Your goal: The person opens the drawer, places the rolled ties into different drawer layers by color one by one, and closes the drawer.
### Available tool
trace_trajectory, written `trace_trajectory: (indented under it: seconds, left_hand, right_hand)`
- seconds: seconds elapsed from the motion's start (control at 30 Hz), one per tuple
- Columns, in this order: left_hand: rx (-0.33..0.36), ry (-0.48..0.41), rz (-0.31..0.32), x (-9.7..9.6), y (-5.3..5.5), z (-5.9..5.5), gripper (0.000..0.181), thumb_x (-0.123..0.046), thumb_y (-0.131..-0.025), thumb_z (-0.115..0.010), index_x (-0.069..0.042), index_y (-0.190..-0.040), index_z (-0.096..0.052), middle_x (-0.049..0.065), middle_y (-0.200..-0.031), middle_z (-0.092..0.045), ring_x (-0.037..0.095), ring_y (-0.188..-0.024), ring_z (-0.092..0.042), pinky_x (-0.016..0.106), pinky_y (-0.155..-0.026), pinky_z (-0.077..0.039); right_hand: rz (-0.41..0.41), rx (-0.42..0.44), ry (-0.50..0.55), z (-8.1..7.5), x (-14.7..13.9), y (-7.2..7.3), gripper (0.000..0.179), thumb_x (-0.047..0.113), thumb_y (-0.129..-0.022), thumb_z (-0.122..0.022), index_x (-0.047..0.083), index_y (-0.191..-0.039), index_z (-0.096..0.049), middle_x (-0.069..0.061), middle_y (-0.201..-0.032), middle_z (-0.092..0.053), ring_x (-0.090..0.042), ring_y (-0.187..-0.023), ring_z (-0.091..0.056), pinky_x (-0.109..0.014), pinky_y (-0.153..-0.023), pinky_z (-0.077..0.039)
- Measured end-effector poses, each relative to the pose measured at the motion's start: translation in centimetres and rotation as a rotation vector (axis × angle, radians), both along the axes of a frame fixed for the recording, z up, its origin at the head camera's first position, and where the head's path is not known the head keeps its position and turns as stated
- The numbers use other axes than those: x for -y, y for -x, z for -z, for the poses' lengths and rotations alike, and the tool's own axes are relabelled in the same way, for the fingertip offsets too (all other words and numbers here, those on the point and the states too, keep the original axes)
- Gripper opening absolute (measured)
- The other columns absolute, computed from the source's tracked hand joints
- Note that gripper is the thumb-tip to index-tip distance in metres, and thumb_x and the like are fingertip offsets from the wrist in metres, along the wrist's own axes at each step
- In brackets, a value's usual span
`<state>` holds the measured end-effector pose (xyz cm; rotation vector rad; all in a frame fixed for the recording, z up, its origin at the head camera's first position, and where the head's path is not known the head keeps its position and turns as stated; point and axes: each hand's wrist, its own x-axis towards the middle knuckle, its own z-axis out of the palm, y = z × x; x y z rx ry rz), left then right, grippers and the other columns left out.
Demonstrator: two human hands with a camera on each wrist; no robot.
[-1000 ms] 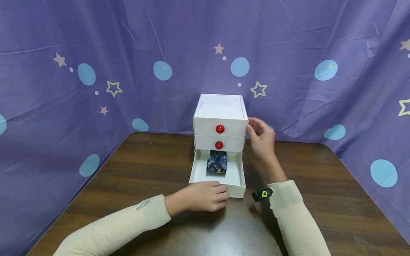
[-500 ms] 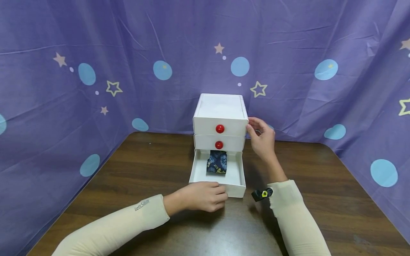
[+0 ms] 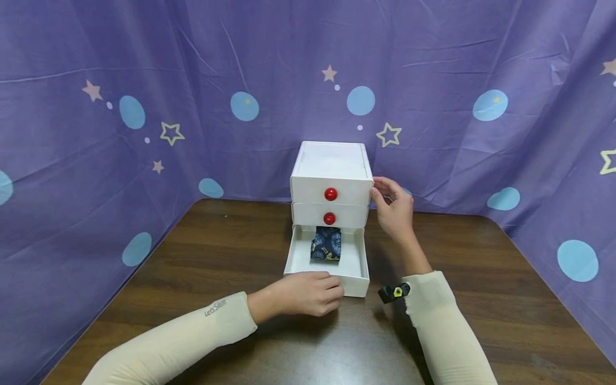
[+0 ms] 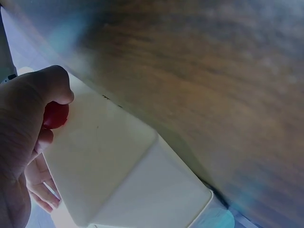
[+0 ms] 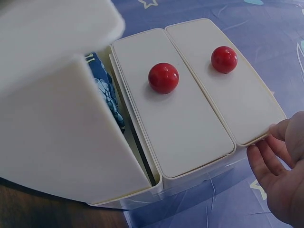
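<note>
A white three-drawer cabinet (image 3: pixel 332 160) stands on the table, its bottom drawer (image 3: pixel 355 287) pulled out. My left hand (image 3: pixel 308 294) is at the front of that drawer; in the left wrist view its thumb and fingers grip the red round knob (image 4: pixel 56 115). A folded dark blue patterned cloth (image 3: pixel 327 245) lies inside the drawer toward the back. My right hand (image 3: pixel 395 211) holds the upper right corner of the cabinet, thumb at the front edge and fingers along the side. The top and middle drawers are closed, each with a red knob (image 5: pixel 163 78).
The cabinet is near the back of a brown wooden table (image 3: pixel 231 240). A purple curtain (image 3: pixel 289 53) with stars and blue dots hangs behind and on both sides. A black strap mount (image 3: pixel 393 292) sits at the right sleeve cuff.
</note>
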<state>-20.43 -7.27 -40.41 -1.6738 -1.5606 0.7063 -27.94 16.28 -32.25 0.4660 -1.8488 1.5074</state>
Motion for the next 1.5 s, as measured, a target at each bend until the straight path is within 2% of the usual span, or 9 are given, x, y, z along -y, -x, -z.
trace_trajectory:
  seconds: [0.17, 0.3, 0.43, 0.67, 1.5]
  left_hand:
    - [-0.008, -0.007, -0.032, -0.2, -0.1, 0.0, 0.03, -0.011, -0.106, -0.04, -0.018, -0.096, -0.068, -0.002, -0.097, -0.058, 0.015, -0.092, -0.055, 0.024, -0.077, -0.05]
    - [-0.01, -0.016, -0.033, -0.4, 0.1, 0.2, 0.03, -0.01, -0.105, -0.04, -0.018, -0.094, -0.067, -0.002, -0.095, -0.058, 0.015, -0.09, -0.055, 0.024, -0.075, -0.049]
    - [-0.006, -0.017, -0.039, -0.6, 0.4, 0.3, 0.027, -0.012, -0.104, -0.044, -0.018, -0.093, -0.068, -0.003, -0.095, -0.058, 0.015, -0.09, -0.054, 0.024, -0.074, -0.049]
    - [-0.002, 0.008, -0.066, -0.8, 0.5, 0.0, 0.02, -0.014, -0.103, -0.05, -0.019, -0.096, -0.068, -0.003, -0.096, -0.058, 0.015, -0.091, -0.055, 0.024, -0.076, -0.051]
    - [-0.015, 0.034, -0.086, -1.0, 1.8, -0.4, 0.018, -0.015, -0.105, -0.052, -0.02, -0.097, -0.068, -0.003, -0.098, -0.059, 0.015, -0.092, -0.054, 0.023, -0.075, -0.05]
  right_hand:
    - [0.003, -0.006, -0.003, 0.0, 0.0, 0.1, 0.023, -0.011, -0.092, -0.068, -0.014, -0.116, -0.068, -0.029, -0.106, -0.072, -0.04, -0.09, -0.067, -0.012, -0.07, -0.051]
    - [0.005, -0.009, -0.007, 0.0, 0.0, 0.1, 0.023, -0.011, -0.093, -0.068, -0.014, -0.116, -0.068, -0.029, -0.106, -0.072, -0.039, -0.091, -0.068, -0.013, -0.07, -0.052]
    - [0.005, -0.006, -0.007, 0.0, -0.1, 0.0, 0.023, -0.01, -0.093, -0.068, -0.014, -0.116, -0.068, -0.029, -0.106, -0.072, -0.038, -0.09, -0.068, -0.017, -0.07, -0.053]
    - [0.001, -0.004, -0.006, -0.1, 0.0, 0.0, 0.023, -0.011, -0.092, -0.068, -0.014, -0.115, -0.068, -0.029, -0.105, -0.072, -0.037, -0.089, -0.067, -0.014, -0.069, -0.052]
    - [-0.007, -0.006, -0.006, 0.0, -0.2, 0.0, 0.023, -0.011, -0.093, -0.067, -0.014, -0.115, -0.068, -0.028, -0.105, -0.072, -0.034, -0.088, -0.068, -0.015, -0.07, -0.053]
